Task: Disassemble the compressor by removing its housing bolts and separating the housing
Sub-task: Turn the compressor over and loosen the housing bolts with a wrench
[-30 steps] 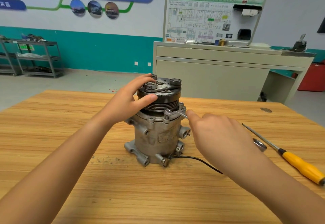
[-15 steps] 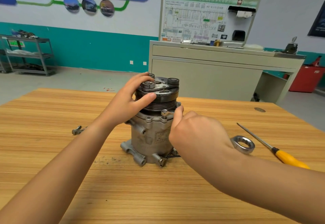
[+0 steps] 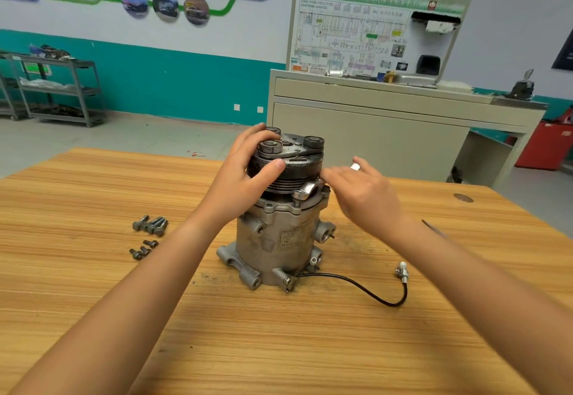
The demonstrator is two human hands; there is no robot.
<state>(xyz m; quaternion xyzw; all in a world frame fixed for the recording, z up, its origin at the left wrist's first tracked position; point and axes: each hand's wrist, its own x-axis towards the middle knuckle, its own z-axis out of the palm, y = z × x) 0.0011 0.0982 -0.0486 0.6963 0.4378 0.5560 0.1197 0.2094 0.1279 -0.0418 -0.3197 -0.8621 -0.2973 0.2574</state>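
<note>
Swinging the wrench (image 3: 313, 186) through a fresh stroke: carrying its handle round behind the pulley (image 3: 297, 166), away from the front right of the compressor (image 3: 279, 239) where it was being worked half a second ago. Keeping the ring end seated on a housing bolt (image 3: 297, 195) at the front of the upper flange. So, by the look of it, still loosening this bolt and not yet separating the housing. Leaving loose bolts (image 3: 151, 225) in two small clusters well to the left on the tabletop (image 3: 93, 301), which suggests several are already out. Keeping the compressor upright in the middle of the tabletop, where it was.

Steadying with the left hand (image 3: 248, 183): pressing the thumb on the pulley's front rim, curling the fingers over its top, gripping firmly. Driving with the right hand (image 3: 366, 199) just right of the pulley, fingers (image 3: 333, 174) reaching fairly straight towards the handle. Being blurred by motion, not showing whether it is clamping the wrench or only pushing it.
</note>
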